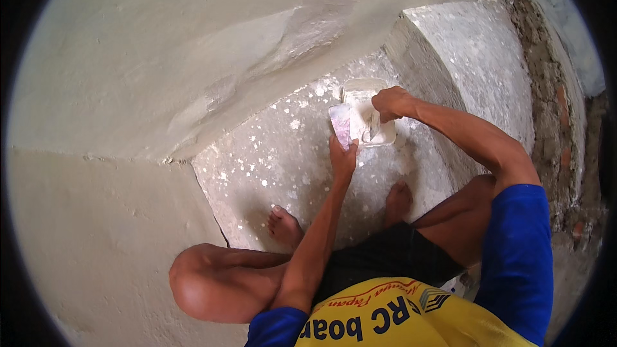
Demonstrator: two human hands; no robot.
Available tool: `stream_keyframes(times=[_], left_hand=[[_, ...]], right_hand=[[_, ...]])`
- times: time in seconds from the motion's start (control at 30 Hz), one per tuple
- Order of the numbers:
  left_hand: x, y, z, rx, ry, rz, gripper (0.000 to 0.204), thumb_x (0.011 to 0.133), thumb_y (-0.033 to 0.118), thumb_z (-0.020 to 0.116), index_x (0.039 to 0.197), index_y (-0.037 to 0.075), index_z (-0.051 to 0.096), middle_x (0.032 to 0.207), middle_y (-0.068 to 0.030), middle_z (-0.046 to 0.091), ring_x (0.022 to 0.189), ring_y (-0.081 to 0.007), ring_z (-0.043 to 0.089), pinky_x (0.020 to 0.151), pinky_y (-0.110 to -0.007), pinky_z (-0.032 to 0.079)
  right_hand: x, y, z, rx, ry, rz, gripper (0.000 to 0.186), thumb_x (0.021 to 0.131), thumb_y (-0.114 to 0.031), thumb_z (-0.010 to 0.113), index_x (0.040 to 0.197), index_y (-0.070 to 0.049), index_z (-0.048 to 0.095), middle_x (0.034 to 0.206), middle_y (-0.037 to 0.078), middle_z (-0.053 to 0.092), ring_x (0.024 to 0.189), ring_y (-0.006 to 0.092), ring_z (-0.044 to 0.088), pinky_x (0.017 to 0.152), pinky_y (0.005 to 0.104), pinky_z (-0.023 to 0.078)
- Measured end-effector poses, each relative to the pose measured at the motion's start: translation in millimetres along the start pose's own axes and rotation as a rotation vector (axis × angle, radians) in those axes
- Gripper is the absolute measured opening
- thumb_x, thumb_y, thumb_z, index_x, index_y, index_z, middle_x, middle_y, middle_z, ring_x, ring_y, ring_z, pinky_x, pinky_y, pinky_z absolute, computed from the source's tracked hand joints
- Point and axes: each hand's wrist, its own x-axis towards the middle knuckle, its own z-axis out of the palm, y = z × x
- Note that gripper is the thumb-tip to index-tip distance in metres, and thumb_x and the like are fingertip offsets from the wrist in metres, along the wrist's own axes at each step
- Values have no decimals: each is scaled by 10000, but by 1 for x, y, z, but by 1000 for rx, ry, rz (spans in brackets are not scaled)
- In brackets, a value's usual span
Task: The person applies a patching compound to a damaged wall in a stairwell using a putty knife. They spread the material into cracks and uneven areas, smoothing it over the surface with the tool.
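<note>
A shallow white rectangular tub [365,83] with whitish paste smeared inside stands on the speckled floor in front of me. My left hand [343,153] grips the lower end of a flat, pink-and-white stained scraper plate [340,122], held upright at the tub's left side. Over the tub's right side, my right hand [392,103] is closed, its knuckles facing up. Below it a narrow, paste-coated putty knife [371,130] reaches down into the tub. Its handle is hidden in my fist.
A smooth grey-plastered wall [160,45] rises ahead and to the left. White splashes dot the floor [257,167] around my bare feet. On the right are a raised step [475,45] and a rough strip of exposed brick and mortar [553,109].
</note>
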Motion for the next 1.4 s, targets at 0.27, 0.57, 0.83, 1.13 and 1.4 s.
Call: stream_keyframes(times=[0.27, 0.57, 0.83, 1.13, 1.4], left_hand=[[1, -15, -7, 263, 67, 127, 377, 887, 124, 683, 1201, -17, 529, 1071, -131, 621, 921, -209, 624, 780, -365, 512], [-7, 4, -12, 222, 28, 46, 382, 834, 178, 718, 1114, -33, 568, 1071, -228, 550, 1019, -396, 540, 913, -455, 424], [8, -13, -13, 373, 197, 61, 284, 955, 254, 599, 1048, -12, 562, 1001, -161, 552, 981, -289, 556, 884, -427, 432], [23, 96, -17, -162, -61, -182, 307, 1047, 285, 435, 994, 14, 570, 760, -80, 638, 609, -129, 596, 545, -269, 477], [31, 168, -6, -201, -377, -129, 313, 1042, 279, 450, 1051, -7, 577, 824, -114, 684, 640, -143, 646, 562, -261, 498]], right_hand=[[11, 45, 12, 99, 56, -35, 290, 785, -341, 723, 715, -59, 727, 616, 59, 689, 600, 221, 698, 608, 394, 547], [-36, 49, -10, 307, 29, -16, 389, 773, -228, 721, 1023, 54, 625, 909, 236, 704, 901, 323, 707, 774, 425, 548], [-101, 59, 34, 1221, 208, -33, 217, 850, -133, 688, 995, 9, 614, 824, 51, 665, 627, 148, 600, 592, 295, 484], [-133, 33, 69, 1635, 524, 30, 189, 921, -186, 655, 1034, -37, 627, 768, 6, 622, 642, 79, 551, 587, 245, 435], [-157, 51, 34, 1422, 905, -153, 219, 901, -162, 687, 1044, 3, 664, 840, 0, 614, 749, 103, 551, 692, 255, 444]])
